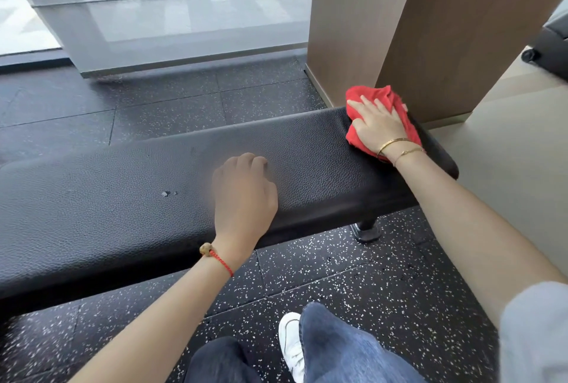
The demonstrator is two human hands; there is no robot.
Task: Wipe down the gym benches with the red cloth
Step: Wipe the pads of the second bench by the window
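A long black padded gym bench [129, 198] runs across the view from lower left to upper right. The red cloth [373, 96] lies crumpled on its far right end. My right hand [376, 126] presses flat on the cloth with fingers spread and straight. My left hand [244, 195] rests on the middle of the bench pad with its fingers curled under, holding nothing. A small nick [166, 193] marks the pad left of that hand.
A brown wooden pillar [430, 29] stands right behind the bench's right end. A glass wall [184, 7] runs along the back. The bench foot [367, 232] sits on speckled black rubber flooring [368, 284]. Another black piece of equipment [550, 47] shows at the right edge.
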